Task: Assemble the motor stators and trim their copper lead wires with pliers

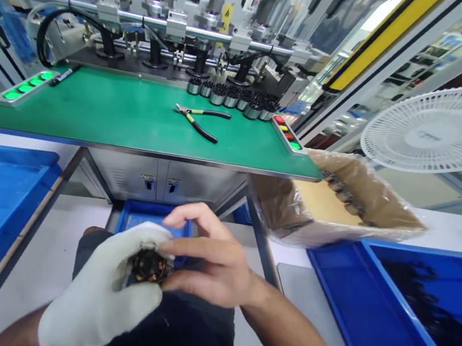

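My left hand, in a white glove, is wrapped round a small motor stator with black plastic and copper windings, held over my lap. From the right, my bare right hand reaches to the stator's side, with thumb and a finger closed on its edge and another finger raised above. Part of the stator is hidden by the glove. On the green worktop ahead lie cutting pliers with black and yellow handles. Several similar metal stators with black tops stand in rows at its back right.
A machine with several posts rises behind the worktop. Lit button panels sit at both ends. At right are a plastic-lined carton, a blue tray of black parts and a white fan. Another blue tray stands left.
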Demonstrator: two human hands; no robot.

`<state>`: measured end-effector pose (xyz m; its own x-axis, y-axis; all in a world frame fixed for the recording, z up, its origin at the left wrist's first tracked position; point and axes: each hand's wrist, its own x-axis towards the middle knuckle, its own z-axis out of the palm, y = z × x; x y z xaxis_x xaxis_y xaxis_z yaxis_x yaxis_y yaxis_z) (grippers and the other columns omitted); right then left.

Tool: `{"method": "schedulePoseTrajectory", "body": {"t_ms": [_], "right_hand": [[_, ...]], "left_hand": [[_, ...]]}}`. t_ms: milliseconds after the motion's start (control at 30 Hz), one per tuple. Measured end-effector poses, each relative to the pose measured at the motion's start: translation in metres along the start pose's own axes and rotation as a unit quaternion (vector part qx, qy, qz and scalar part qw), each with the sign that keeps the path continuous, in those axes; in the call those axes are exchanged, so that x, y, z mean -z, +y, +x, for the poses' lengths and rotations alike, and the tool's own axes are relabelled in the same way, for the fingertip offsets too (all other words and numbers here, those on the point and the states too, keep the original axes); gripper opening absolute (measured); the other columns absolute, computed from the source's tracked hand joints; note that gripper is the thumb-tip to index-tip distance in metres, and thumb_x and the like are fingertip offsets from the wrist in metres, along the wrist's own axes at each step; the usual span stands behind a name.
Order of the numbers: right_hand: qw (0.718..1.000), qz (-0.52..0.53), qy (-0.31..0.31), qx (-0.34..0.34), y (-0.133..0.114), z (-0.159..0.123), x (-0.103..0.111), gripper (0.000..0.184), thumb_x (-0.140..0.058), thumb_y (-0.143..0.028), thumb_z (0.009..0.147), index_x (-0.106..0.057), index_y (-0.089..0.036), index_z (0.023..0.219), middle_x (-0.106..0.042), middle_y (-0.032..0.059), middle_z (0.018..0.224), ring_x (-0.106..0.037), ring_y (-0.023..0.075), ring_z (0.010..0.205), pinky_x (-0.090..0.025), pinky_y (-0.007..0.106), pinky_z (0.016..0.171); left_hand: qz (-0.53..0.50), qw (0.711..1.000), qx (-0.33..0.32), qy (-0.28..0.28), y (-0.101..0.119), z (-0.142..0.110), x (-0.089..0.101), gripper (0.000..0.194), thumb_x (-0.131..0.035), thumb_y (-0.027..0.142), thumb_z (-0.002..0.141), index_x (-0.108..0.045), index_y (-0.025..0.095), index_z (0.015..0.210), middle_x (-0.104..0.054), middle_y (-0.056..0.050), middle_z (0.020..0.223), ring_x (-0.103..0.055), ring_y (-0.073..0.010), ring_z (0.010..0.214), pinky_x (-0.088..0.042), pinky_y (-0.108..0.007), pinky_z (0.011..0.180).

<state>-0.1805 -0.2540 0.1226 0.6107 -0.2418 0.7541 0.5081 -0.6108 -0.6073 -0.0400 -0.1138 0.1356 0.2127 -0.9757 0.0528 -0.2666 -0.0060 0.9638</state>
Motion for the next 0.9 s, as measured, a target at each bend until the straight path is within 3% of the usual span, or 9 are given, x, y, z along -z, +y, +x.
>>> {"method": "schedulePoseTrajectory", "body": {"t_ms": [133, 267, 333, 400, 500, 567, 700, 900], "right_hand": [[0.989, -0.002, -0.134, 0.057, 0.0, 0.02, 0.014, 0.03, -0.061, -0.036, 0.097, -0.075, -0.011, 0.089, -0.062, 0.0169, 0.121, -0.06, 0.0203, 0.115, -0.053, 0.038, 0.099], [0.983, -0.086, -0.14, 0.077, -0.011, 0.023, 0.016, 0.03, -0.054, -0.028, 0.101, -0.074, -0.014, 0.083, -0.069, 0.0127, 0.107, -0.067, 0.0176, 0.101, -0.057, 0.035, 0.088], [0.974, -0.167, -0.104, 0.109, -0.017, 0.017, 0.013, 0.015, -0.064, -0.02, 0.095, -0.074, -0.014, 0.085, -0.072, 0.0091, 0.094, -0.068, 0.0173, 0.088, -0.057, 0.034, 0.078], [0.958, -0.238, -0.052, 0.149, -0.021, 0.01, 0.007, 0.004, -0.072, -0.014, 0.088, -0.074, -0.012, 0.086, -0.073, 0.0065, 0.084, -0.066, 0.0165, 0.079, -0.055, 0.033, 0.067], [0.939, -0.3, 0.037, 0.162, -0.024, 0.0, -0.007, 0.003, -0.074, -0.011, 0.085, -0.072, -0.009, 0.085, -0.072, 0.0068, 0.076, -0.065, 0.0157, 0.073, -0.051, 0.032, 0.058], [0.935, -0.314, 0.081, 0.143, -0.024, -0.004, -0.015, 0.003, -0.073, -0.008, 0.084, -0.071, -0.007, 0.085, -0.07, 0.0079, 0.073, -0.064, 0.0161, 0.07, -0.05, 0.032, 0.055], [0.938, -0.307, 0.108, 0.119, -0.023, -0.008, -0.026, 0.007, -0.071, -0.007, 0.084, -0.069, -0.006, 0.09, -0.068, 0.0092, 0.071, -0.065, 0.0171, 0.068, -0.052, 0.031, 0.055], [0.957, -0.255, 0.126, 0.055, -0.021, -0.011, -0.036, 0.006, -0.063, -0.009, 0.088, -0.066, -0.009, 0.094, -0.067, 0.0094, 0.077, -0.064, 0.0157, 0.07, -0.057, 0.028, 0.061]], "left_hand": [[-0.109, 0.984, 0.076, -0.116, -0.001, 0.004, 0.002, 0.017, -0.06, 0.014, 0.075, -0.068, 0.02, 0.089, -0.068, -0.003, 0.083, -0.064, -0.0179, 0.073, -0.054, -0.026, 0.062], [-0.117, 0.984, 0.076, -0.114, -0.003, 0.005, 0.005, 0.015, -0.063, 0.017, 0.075, -0.066, 0.019, 0.089, -0.066, -0.003, 0.081, -0.064, -0.0196, 0.073, -0.054, -0.028, 0.062], [-0.075, 0.993, 0.047, -0.084, -0.005, 0.002, 0.005, 0.021, -0.064, 0.015, 0.077, -0.066, 0.021, 0.097, -0.068, -0.003, 0.09, -0.066, -0.0191, 0.081, -0.056, -0.027, 0.069], [0.017, 1.0, -0.018, -0.007, -0.006, -0.001, 0.002, 0.027, -0.065, 0.014, 0.08, -0.064, 0.026, 0.104, -0.068, 0.0, 0.099, -0.066, -0.0165, 0.089, -0.056, -0.025, 0.079], [0.157, 0.969, -0.131, 0.14, -0.008, -0.004, -0.006, 0.034, -0.064, 0.013, 0.083, -0.059, 0.03, 0.111, -0.066, 0.001, 0.111, -0.065, -0.0141, 0.101, -0.052, -0.025, 0.095], [0.195, 0.948, -0.17, 0.188, -0.009, -0.004, -0.011, 0.037, -0.064, 0.012, 0.082, -0.057, 0.029, 0.115, -0.064, 0.0, 0.115, -0.063, -0.0135, 0.107, -0.049, -0.024, 0.102], [0.168, 0.945, -0.187, 0.209, -0.011, -0.002, -0.014, 0.039, -0.064, 0.008, 0.081, -0.055, 0.026, 0.115, -0.062, 0.0, 0.116, -0.062, -0.0117, 0.109, -0.049, -0.02, 0.101], [0.124, 0.948, -0.189, 0.224, -0.014, -0.003, -0.019, 0.042, -0.067, 0.005, 0.078, -0.055, 0.026, 0.112, -0.059, -0.001, 0.119, -0.06, -0.0146, 0.113, -0.049, -0.025, 0.103]]}}
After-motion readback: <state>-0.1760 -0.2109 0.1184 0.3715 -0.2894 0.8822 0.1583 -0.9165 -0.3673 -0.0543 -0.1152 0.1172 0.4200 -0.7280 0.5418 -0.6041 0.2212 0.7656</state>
